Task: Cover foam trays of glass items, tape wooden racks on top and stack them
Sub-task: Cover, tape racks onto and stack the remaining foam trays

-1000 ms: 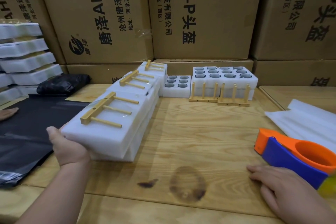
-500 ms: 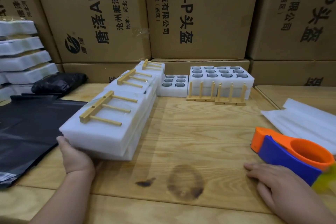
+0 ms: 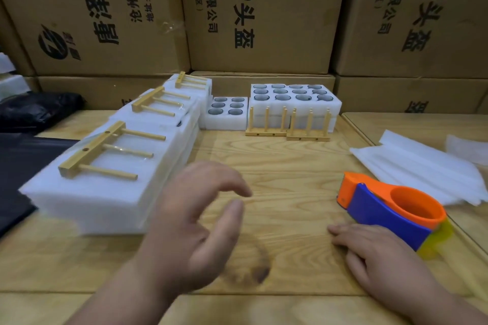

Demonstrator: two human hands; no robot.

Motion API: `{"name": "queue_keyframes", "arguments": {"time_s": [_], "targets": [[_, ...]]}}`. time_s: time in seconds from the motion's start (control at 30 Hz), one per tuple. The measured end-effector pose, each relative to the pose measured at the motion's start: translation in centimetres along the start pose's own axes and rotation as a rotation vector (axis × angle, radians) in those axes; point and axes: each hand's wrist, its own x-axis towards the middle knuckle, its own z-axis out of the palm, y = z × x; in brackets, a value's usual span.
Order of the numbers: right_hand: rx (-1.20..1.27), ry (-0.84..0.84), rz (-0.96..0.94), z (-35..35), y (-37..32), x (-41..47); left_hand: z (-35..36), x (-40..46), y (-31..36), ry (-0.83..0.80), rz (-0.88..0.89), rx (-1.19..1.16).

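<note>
Along the surface (image 3: 277, 166) from 9 to 11 o'clock: three covered foam trays (image 3: 105, 187), wooden racks (image 3: 103, 152) taped on. At 12: open trays (image 3: 293, 97), loose racks (image 3: 287, 124) untaped. Left hand (image 3: 190, 221) grip spread, empty; right hand (image 3: 375, 253) flat beside tape dispenser (image 3: 390, 208).

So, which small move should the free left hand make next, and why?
Probably reach forward to the uncovered twelve-hole foam tray at the back. The left hand is empty in the air, the near foam tray already has its wooden rack on top, and two loose racks stand in front of that open tray.
</note>
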Motion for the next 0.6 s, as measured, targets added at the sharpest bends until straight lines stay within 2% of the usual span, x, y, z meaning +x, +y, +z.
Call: {"name": "queue_keyframes", "arguments": {"time_s": [0.03,0.07,0.13,0.2,0.33,0.4,0.5,0.6], "targets": [[-0.002,-0.002,-0.008,-0.2,-0.2,0.0,1.6,0.5,-0.3,-0.113,0.025,0.101],[-0.005,-0.006,-0.014,-0.4,-0.3,0.1,3.3,1.3,-0.5,-0.241,-0.031,0.178],[0.000,-0.024,0.016,-0.8,-0.5,0.1,6.4,2.1,-2.6,-0.558,-0.341,0.364],[-0.016,-0.105,0.042,-1.5,-1.1,0.7,7.8,1.9,-6.2,-0.743,-0.549,0.531],[-0.175,-0.299,0.105,-3.2,-3.2,4.6,10.3,1.8,-10.5,-0.745,-0.588,0.677],[-0.229,-0.339,0.109,-3.6,-4.2,8.0,11.1,2.4,-11.4,-0.741,-0.595,0.693],[-0.183,-0.230,0.110,-4.2,-4.3,14.7,11.4,3.4,-12.4,-0.742,-0.593,0.716],[-0.079,-0.114,0.204,-4.8,-2.2,22.1,11.6,4.0,-13.0,-0.734,-0.589,0.712]]}}
